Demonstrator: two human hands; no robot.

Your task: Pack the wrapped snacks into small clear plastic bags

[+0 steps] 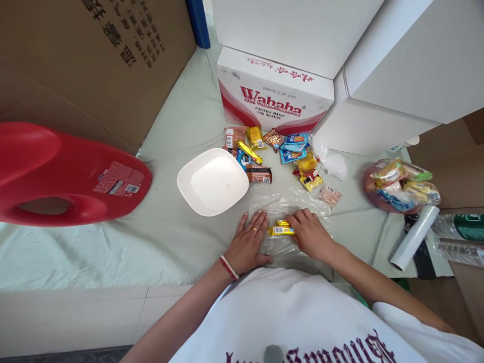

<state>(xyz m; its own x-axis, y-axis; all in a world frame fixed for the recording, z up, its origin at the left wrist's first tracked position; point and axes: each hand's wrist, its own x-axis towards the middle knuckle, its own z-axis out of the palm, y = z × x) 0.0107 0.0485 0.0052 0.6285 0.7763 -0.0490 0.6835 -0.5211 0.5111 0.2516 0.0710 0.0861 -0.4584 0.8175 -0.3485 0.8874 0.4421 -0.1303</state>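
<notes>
My right hand (312,233) is closed around the right ends of two yellow-wrapped snack bars (282,230), over a sheet of clear plastic film (272,199). Flat on the left edge of that film rests my left hand (247,238), fingers stretched out and a ring on one of them. It holds nothing. A white square bowl (214,182) stands just beyond the left hand. Behind the film lie several wrapped snacks, among them blue packets (294,147), a yellow-wrapped stick (249,152) and a brown packet (260,175).
A Wahaha water carton (276,98) stands at the back beside white boxes (378,123). To the right are a bowl of packaged snacks (368,187), a white roll (415,238) and plastic bottles (459,227). A big red jug (75,176) lies left, before a cardboard box (94,80).
</notes>
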